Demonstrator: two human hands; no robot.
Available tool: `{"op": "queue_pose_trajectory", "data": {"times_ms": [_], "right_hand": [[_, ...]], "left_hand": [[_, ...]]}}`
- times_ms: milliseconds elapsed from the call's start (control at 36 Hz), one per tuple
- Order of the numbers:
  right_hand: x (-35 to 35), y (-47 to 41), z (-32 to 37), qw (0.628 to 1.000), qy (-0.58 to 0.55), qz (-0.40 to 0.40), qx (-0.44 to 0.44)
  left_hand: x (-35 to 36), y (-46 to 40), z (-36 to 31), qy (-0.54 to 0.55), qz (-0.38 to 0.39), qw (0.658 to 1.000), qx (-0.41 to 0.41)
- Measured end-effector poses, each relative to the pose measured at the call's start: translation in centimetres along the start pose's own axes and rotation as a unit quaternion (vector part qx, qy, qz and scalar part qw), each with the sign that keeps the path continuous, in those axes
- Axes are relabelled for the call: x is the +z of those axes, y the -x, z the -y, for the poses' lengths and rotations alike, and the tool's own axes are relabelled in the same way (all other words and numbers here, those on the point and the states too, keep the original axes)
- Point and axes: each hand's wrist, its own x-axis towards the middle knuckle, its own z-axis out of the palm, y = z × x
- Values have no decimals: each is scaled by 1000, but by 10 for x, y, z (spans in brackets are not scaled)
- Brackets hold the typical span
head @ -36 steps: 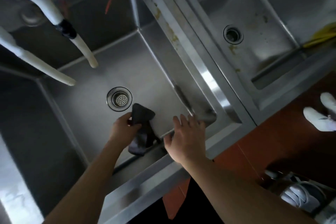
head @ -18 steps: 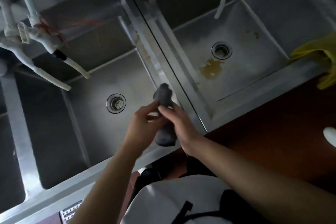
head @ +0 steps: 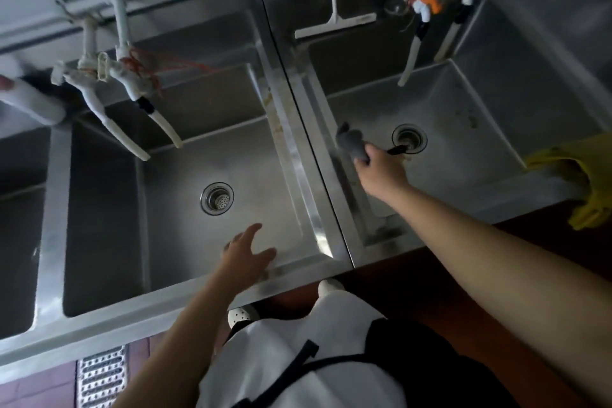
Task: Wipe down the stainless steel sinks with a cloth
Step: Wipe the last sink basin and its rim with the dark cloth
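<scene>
Two steel sinks filling frame: left sink (head: 185, 175) centre, right sink (head: 463, 129) upper right, stained. Right hand (head: 381, 172) reaching into right sink, fingers clamping grey cloth (head: 352, 142) bunched beside drain (head: 409, 138). Left hand (head: 246, 253) hovering over left sink, fingers spreading apart, holding nothing. Cloth looking soft, light, limp, probably damp; gripping bunched middle likely giving firmest hold.

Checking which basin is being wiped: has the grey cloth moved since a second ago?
Yes. The cloth crossed the steel divider from the left basin into the right one, beside its drain, held by the right hand.
</scene>
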Motion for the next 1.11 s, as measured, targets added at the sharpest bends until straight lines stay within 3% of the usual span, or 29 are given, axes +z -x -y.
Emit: {"op": "queue_pose_trajectory", "data": {"times_ms": [83,250,472,694,861,972,1111], "right_hand": [[30,-4,4,994,85,65,-4],[46,12,-3,985,166,19,-51],[45,55,-24,985,163,4,-50],[29,107,-35,975,199,96,-7],[33,159,-18,975,199,91,29],[42,178,-9,982,158,68,80],[46,184,14,985,-120,-9,121]], "left_hand": [[10,5,38,-83,2,996,-43],[18,20,84,-135,2,988,-80],[12,15,90,-177,-20,984,-28],[-9,10,100,-251,10,966,68],[-18,8,109,-264,37,958,106],[-20,3,115,-271,41,953,130],[-29,-9,116,-270,69,950,140]]}}
